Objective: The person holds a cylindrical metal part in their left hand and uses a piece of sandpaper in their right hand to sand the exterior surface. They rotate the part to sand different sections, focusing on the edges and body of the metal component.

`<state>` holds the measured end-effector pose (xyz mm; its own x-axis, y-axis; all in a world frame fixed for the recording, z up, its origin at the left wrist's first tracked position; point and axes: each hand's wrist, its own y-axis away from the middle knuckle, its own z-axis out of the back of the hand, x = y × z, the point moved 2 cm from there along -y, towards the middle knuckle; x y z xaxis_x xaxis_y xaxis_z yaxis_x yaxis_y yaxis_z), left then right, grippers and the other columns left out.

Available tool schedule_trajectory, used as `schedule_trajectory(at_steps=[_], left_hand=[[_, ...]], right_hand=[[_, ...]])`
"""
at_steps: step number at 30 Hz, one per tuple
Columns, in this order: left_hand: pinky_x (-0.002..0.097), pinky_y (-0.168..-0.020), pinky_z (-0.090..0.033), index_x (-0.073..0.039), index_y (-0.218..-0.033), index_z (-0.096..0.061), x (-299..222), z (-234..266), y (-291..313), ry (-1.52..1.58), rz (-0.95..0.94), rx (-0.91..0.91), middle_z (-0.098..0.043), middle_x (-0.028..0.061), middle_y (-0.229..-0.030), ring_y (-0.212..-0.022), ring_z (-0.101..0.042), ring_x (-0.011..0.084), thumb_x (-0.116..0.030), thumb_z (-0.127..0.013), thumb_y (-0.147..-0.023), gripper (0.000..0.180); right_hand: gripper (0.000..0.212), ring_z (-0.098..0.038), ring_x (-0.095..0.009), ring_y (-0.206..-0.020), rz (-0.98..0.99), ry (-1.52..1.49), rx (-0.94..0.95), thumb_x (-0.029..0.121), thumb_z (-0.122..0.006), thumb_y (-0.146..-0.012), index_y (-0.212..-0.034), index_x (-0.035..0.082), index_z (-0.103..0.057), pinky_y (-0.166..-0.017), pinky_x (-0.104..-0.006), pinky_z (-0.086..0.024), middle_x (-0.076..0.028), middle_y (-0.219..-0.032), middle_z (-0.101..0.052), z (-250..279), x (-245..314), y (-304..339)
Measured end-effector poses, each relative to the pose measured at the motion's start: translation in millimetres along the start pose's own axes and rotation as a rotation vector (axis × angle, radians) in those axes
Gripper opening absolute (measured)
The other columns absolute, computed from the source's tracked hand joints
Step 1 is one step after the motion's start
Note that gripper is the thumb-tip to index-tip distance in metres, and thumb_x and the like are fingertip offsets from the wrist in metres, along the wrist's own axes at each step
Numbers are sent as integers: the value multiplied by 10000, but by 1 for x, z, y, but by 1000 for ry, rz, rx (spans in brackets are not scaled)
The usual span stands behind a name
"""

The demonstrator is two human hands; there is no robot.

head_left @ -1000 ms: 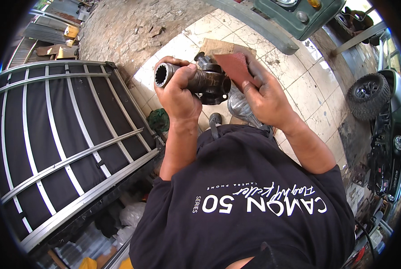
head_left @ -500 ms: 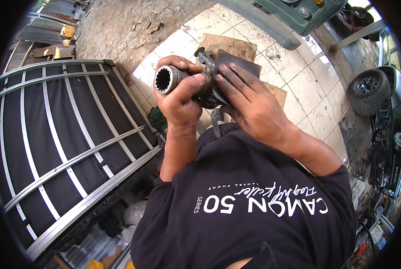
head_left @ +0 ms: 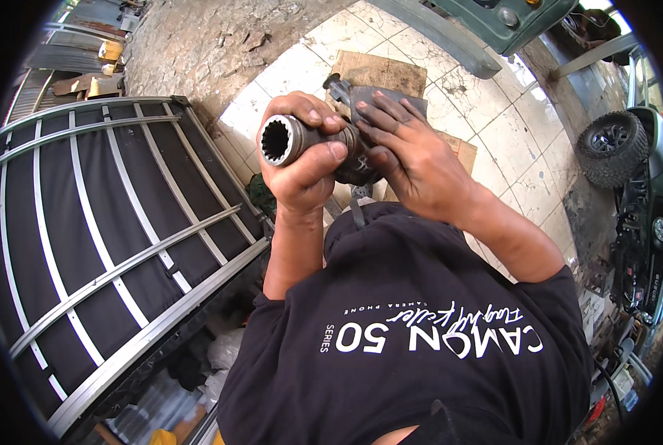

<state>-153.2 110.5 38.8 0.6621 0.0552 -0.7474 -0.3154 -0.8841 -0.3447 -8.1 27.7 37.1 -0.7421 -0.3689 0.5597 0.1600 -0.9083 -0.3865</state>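
My left hand (head_left: 299, 159) is wrapped round a splined metal sleeve (head_left: 293, 141), a drive-shaft part whose round toothed opening points toward me. Its dark, greasy far end (head_left: 357, 158) lies between my two hands. With stained fingers, my right hand (head_left: 413, 152) presses a dark grey sheet (head_left: 361, 98) against that end. The fingers lie nearly straight along the sheet, with the thumb nearer me against the part. My palm hides how the sheet bends round the metal. Just beyond, a dark metal piece with a round head (head_left: 337, 85) shows beside the sheet.
Brown cardboard (head_left: 383, 70) lies on the white tiled floor (head_left: 520, 141) beyond my hands. A black panel with a metal frame (head_left: 116, 215) fills the left. A green vehicle (head_left: 524, 18) stands ahead, and a knobbly tyre (head_left: 612, 148) sits at the right.
My right hand has turned and slid slightly right, uncovering more of the part's greasy end. The sleeve has tipped in my left hand, its opening now slightly lower and farther right.
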Motion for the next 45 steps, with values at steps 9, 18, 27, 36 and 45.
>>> schedule_trajectory(at_steps=[9, 18, 27, 36, 45], left_hand=[[311, -809, -440, -39, -904, -522, 3, -5, -2, -31, -101, 167, -546, 101, -815, -827, -538, 211, 21, -635, -543, 382], [290, -741, -358, -73, -858, -526, 2, -5, -2, -136, -173, 106, -546, 81, -787, -782, -459, 181, -39, -642, -488, 389], [306, -848, -326, -76, -870, -506, 4, -10, 6, -232, -108, 92, -532, 77, -793, -807, -448, 198, -125, -596, -438, 444], [274, -734, -386, -48, -863, -538, 2, -9, 4, -104, -73, 54, -544, 82, -792, -770, -488, 165, -20, -639, -489, 388], [275, -757, -390, -57, -869, -549, 3, -9, -3, -136, -151, 69, -561, 85, -806, -778, -496, 163, -18, -644, -499, 384]], right_hand=[[389, -432, -365, -1310, -35, -99, -172, 232, -521, -962, -1250, -28, -556, -1093, -496, -295, -212, -1305, -542, -6, 9, -7], [389, -445, -369, -1296, -57, -66, -139, 229, -520, -958, -1238, -39, -557, -1091, -508, -294, -222, -1289, -549, -5, 11, -6], [389, -449, -366, -1290, -58, -39, -134, 205, -494, -964, -1275, -24, -532, -1090, -510, -292, -206, -1272, -564, -6, 7, 10], [380, -466, -355, -1281, -69, -144, -116, 236, -475, -978, -1256, -10, -555, -1100, -499, -281, -205, -1284, -561, 1, 17, 23], [401, -475, -349, -1279, -56, -217, -115, 203, -502, -963, -1292, -25, -519, -1114, -503, -257, -216, -1264, -573, 6, 18, 20]])
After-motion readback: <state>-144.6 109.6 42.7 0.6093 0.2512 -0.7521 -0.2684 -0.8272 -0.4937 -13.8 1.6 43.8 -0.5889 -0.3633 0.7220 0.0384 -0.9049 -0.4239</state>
